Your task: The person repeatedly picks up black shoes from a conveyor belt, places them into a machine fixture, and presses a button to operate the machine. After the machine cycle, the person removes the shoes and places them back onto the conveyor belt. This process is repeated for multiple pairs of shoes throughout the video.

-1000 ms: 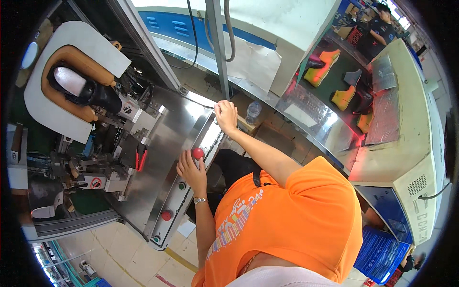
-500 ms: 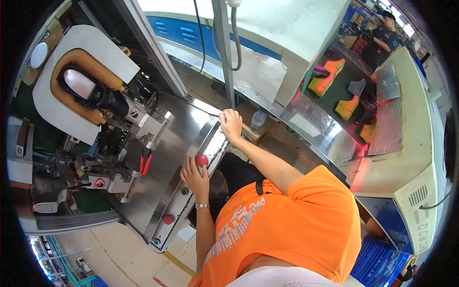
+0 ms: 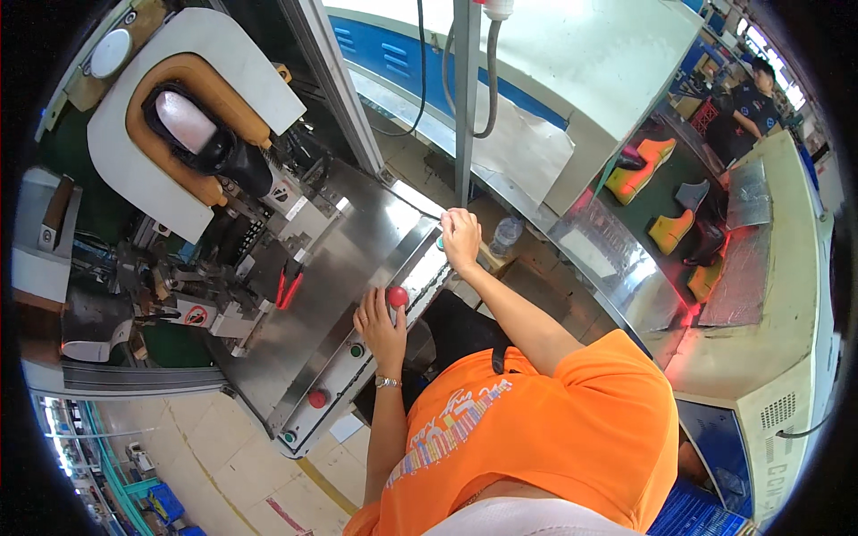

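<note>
My left hand [image 3: 382, 332], with a metal-band watch [image 3: 387, 381] at its wrist, rests on the machine's control strip [image 3: 335, 375]. Its fingers are spread, next to a red button [image 3: 398, 297]. At the strip's far end lies my right hand [image 3: 461, 239], fingers bent over a green button [image 3: 440, 242] that shows only in part. Neither hand holds anything. Beyond the steel top [image 3: 357, 232], a dark boot-like piece [image 3: 214, 147] with a pinkish-silver sole area sits inside a tan, U-shaped pad [image 3: 161, 80], framed by a white plate [image 3: 237, 40].
Red-handled pliers [image 3: 288, 284] lie on the steel top. A second shoe form [image 3: 94, 322] stands at the left. Another red button [image 3: 317, 398] is on the strip. To the right, a conveyor machine [image 3: 760, 357] carries yellow and dark boots [image 3: 670, 230]. A person [image 3: 752, 107] works behind.
The whole view has shifted, so the machine now appears farther right and higher. Both hands stay on the control strip; a green button edge now shows by my right hand.
</note>
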